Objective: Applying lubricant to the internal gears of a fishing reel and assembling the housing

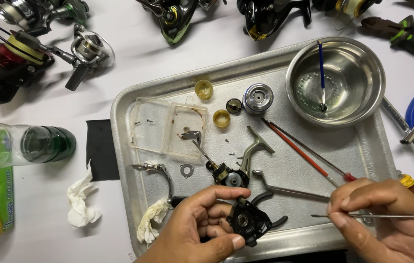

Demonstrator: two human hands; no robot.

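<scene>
My left hand [198,228] holds a small black reel side plate [246,221] between thumb and fingers over the near edge of a metal tray [362,146]. My right hand [387,219] grips a thin metal pick [362,216], its tip pointing left toward the black part, a short gap away. Just beyond my left hand lies the stripped reel body [238,170] with its silver stem and shaft. A crumpled tissue [152,221] lies by my left wrist.
The tray also carries a steel bowl [358,97] holding a blue-handled tool, a clear plastic box [168,127], a silver spool [258,99], yellow caps, washers and a red-handled screwdriver [304,156]. Several fishing reels line the far edge; pliers and wrenches lie right, bottles left.
</scene>
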